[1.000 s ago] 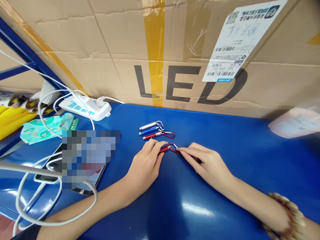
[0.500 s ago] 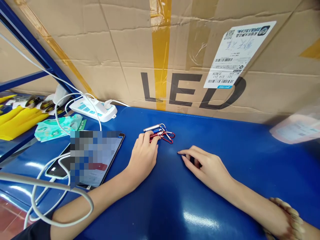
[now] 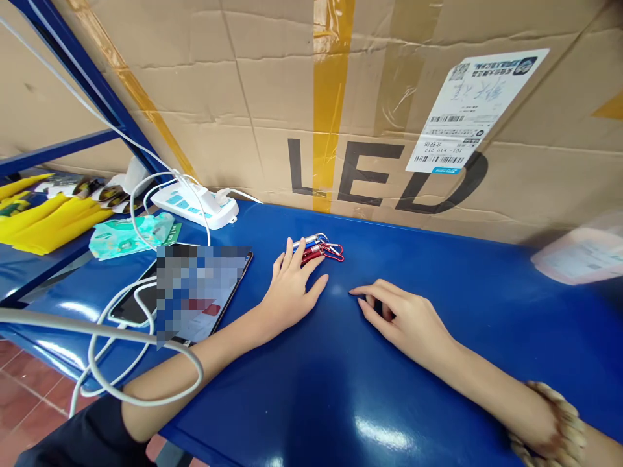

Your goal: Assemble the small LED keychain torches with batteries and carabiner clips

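A small cluster of keychain flashlights with carabiner clips lies on the blue table (image 3: pixel 311 389). Among them are a red flashlight (image 3: pixel 311 251) with a red clip and a silver flashlight (image 3: pixel 305 241), with a bit of blue between. My left hand (image 3: pixel 292 295) is spread flat, its fingertips over the near ends of the flashlights and hiding part of them; its thumb is stretched out to the right. Nothing is gripped in it. To the right, my right hand (image 3: pixel 413 318) rests on the table with its fingers bent and a gap between thumb and forefinger, holding nothing.
A large cardboard box (image 3: pixel 272 97) marked LED stands along the back. Left of my left hand are a tablet (image 3: pixel 214 285), loose white cables (image 3: pixel 121 399), a power strip (image 3: pixel 195 204) and a green tissue pack (image 3: pixel 129 235). A pinkish container (image 3: pixel 579 256) sits at the right.
My left hand's fingers have spread from a bent, closed posture, and its thumb has moved away from the flashlights. My right hand keeps its pose. The view has shifted slightly.
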Demonstrator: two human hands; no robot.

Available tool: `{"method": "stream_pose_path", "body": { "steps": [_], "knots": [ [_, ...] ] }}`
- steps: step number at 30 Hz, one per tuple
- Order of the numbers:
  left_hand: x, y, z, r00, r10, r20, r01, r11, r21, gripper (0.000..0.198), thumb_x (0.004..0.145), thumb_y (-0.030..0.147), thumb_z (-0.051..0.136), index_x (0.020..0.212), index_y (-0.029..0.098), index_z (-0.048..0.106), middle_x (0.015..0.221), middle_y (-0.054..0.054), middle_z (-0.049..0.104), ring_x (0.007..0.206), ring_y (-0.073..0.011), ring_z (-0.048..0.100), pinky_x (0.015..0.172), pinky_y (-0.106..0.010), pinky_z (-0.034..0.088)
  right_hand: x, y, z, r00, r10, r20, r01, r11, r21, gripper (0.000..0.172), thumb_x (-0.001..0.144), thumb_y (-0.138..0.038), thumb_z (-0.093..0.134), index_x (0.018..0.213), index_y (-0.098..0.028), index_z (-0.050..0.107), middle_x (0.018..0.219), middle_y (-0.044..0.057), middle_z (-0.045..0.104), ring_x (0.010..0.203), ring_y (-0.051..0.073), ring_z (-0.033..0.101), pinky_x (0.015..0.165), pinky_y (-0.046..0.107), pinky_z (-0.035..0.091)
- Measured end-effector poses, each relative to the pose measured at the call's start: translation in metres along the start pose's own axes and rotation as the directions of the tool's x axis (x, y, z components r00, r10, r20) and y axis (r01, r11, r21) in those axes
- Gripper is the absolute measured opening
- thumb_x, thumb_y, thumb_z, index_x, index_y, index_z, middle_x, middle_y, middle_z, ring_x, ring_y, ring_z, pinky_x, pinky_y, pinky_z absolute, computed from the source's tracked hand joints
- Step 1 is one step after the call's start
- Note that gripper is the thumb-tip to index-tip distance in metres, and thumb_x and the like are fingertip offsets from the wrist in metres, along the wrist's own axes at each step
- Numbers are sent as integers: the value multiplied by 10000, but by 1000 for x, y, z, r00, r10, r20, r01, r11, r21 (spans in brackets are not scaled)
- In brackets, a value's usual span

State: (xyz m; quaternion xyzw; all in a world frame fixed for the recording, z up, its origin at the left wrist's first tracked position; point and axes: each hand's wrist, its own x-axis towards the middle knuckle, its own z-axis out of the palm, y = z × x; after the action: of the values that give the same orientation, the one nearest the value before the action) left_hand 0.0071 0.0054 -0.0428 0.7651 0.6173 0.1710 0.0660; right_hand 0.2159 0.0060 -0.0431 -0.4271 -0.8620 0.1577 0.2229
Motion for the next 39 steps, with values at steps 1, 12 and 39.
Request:
{"method": "stream_pose_path", "body": {
  "steps": [1,12,39],
  "knots": [
    [0,1,0,1000,-1,0,1,1000,10,373,917,348,436,1261,224,515,1475,-141,279,1377,-369,124,1042,-536,248,0,0,0,1000,-1,1,1,1000,-3,216,875,-235,466,1002,-236,641,743,-29,600,454,60,506,474,200,407],
    [-8,5,0,996,-18,-83,31,988,153,413,919,370,417,1250,144,516,1409,-180,366,1351,-389,205,1021,-516,294,1,-4,-1,1000,-22,-4,21,999,-24,222,870,-236,459,992,-235,645,711,-28,600,455,70,516,471,201,412],
    [-13,17,-10,988,153,14,-153,988,17,140,878,70,445,937,184,504,921,-36,571,835,-165,568,763,-263,475,1,0,-2,993,-75,-95,77,997,13,184,862,-228,489,912,-228,666,628,-46,579,473,64,503,489,189,382]
  ]
}}
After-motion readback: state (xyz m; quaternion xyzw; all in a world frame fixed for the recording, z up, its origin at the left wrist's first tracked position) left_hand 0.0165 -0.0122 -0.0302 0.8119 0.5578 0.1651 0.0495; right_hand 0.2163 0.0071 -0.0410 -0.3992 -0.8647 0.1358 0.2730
